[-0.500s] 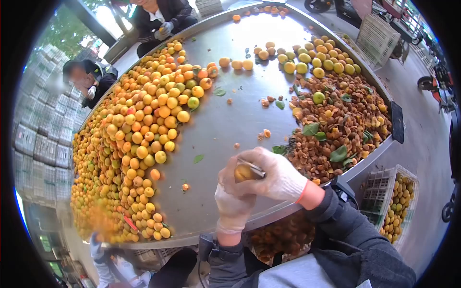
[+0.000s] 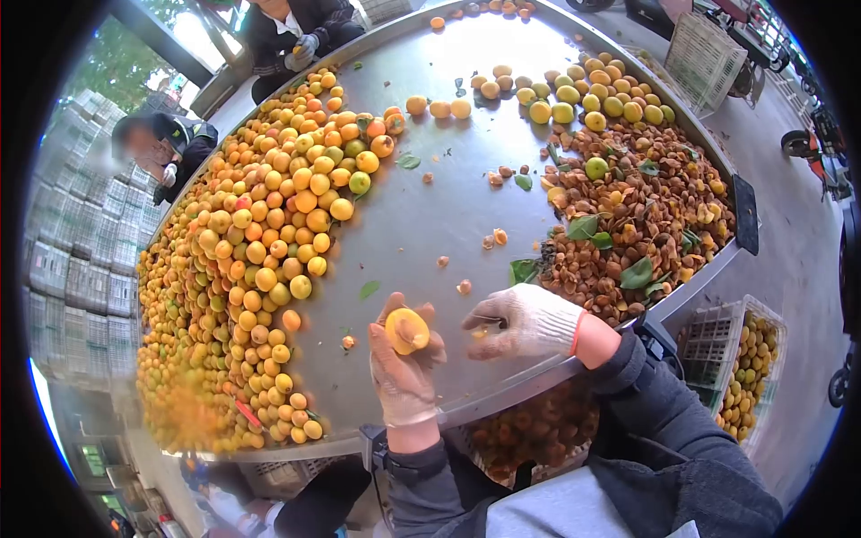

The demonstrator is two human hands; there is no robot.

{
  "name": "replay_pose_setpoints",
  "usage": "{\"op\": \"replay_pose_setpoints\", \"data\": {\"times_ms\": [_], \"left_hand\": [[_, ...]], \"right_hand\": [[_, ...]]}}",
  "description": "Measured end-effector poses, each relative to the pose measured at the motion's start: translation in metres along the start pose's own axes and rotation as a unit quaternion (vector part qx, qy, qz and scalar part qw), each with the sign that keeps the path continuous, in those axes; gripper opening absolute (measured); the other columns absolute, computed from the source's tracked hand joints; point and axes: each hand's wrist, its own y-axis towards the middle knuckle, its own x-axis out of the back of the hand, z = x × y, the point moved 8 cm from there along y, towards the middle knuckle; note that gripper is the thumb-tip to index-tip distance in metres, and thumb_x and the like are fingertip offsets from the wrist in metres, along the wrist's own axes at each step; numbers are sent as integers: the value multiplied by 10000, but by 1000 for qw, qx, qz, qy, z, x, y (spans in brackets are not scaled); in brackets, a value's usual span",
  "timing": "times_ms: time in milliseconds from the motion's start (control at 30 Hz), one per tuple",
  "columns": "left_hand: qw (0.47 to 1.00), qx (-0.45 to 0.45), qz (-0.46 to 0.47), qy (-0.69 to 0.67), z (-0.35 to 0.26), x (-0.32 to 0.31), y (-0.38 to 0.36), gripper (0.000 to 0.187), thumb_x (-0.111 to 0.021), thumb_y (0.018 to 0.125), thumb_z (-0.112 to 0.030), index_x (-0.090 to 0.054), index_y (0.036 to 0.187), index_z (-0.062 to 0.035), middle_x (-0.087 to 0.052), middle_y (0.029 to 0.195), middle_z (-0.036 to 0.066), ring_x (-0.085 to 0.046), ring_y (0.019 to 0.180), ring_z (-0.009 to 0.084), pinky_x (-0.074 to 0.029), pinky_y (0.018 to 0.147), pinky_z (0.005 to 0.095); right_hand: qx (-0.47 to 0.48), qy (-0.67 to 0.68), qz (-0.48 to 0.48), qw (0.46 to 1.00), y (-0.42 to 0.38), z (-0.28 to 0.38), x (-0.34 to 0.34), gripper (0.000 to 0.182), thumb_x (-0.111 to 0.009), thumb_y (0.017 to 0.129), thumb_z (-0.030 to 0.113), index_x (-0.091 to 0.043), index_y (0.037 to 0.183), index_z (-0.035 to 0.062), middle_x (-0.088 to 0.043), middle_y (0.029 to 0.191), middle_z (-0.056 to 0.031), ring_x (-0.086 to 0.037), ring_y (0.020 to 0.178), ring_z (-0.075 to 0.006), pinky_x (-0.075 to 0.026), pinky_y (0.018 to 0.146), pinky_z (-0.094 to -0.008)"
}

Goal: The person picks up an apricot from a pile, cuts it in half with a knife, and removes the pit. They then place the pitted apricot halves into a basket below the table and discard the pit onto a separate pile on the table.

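Resting in the fingers of my gloved left hand is an apricot, cut open with a brown pit showing in its yellow flesh. To its right, apart from the fruit, my gloved right hand has its fingers closed on a small metal tool, mostly hidden; its exact kind I cannot make out. A yellowish bit of fruit shows by those fingertips. Beyond my right hand lies a pile of brown pits and fruit scraps with green leaves. Many whole apricots are heaped on the left.
A metal table with a raised rim carries the fruit. More yellow-green apricots sit at the far right. A crate of fruit stands on the floor at right; discarded fruit lies below the edge. Other people work along the left side.
My hands were together around the fruit and have parted. The right hand moved right and lower with the metal tool. The apricot in my left hand now shows its opened face.
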Motion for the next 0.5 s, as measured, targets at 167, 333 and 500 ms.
{"op": "replay_pose_setpoints", "data": {"times_ms": [167, 333, 500], "left_hand": [[994, 64, 13, 84, 21, -9, -9, 539, -490, 965, -479, -516, 1231, -11, -638, 875, 135, -568, 555, 167, -435, 471, 253], [986, 115, 45, 114, 49, -20, -18, 548, -464, 975, -486, -529, 1209, 5, -640, 794, 122, -563, 544, 162, -426, 473, 248], [979, 141, 56, 134, 61, -33, -25, 566, -458, 976, -491, -524, 1210, 20, -632, 774, 91, -572, 554, 142, -426, 479, 234]], "right_hand": [[-3, 309, -243, 920, -13, 14, 42, 199, -587, 860, 84, -645, 1042, 27, -551, 669, -20, -533, 546, -116, -442, 497, -265], [103, 554, -407, 718, -29, 12, 53, 192, -505, 901, 18, -594, 1069, 43, -399, 606, -2, -330, 402, -93, -259, 351, -246], [116, 466, -415, 773, -37, 22, 49, 182, -519, 910, -3, -592, 1076, 15, -461, 611, -17, -399, 420, -102, -300, 375, -248]]}}
